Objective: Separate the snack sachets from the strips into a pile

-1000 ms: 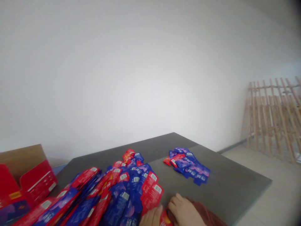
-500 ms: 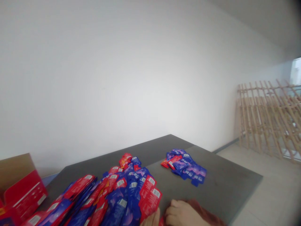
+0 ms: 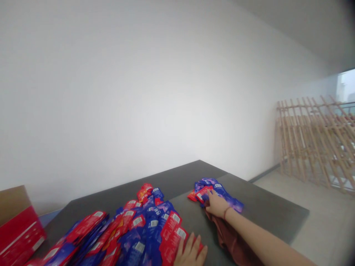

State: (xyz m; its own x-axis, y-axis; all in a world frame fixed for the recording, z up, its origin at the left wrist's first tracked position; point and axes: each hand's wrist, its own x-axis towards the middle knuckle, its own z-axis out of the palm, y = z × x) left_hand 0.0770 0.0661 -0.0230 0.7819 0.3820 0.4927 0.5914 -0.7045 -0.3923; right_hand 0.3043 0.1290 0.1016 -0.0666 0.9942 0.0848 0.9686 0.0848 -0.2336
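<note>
Change: my right hand (image 3: 217, 204) has moved out to the smaller packet pile (image 3: 220, 188) on the desk (image 3: 271, 212) | right grip: can't tell if closed | left hand (image 3: 191, 253): fingers apart on red packets (image 3: 169, 236) | work now spans both piles

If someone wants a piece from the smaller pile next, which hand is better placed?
Probably the right hand: its fingers are at the smaller pile. The left hand is farther off, nearer the camera, its fingers spread over red pieces at the larger pile's edge.
</note>
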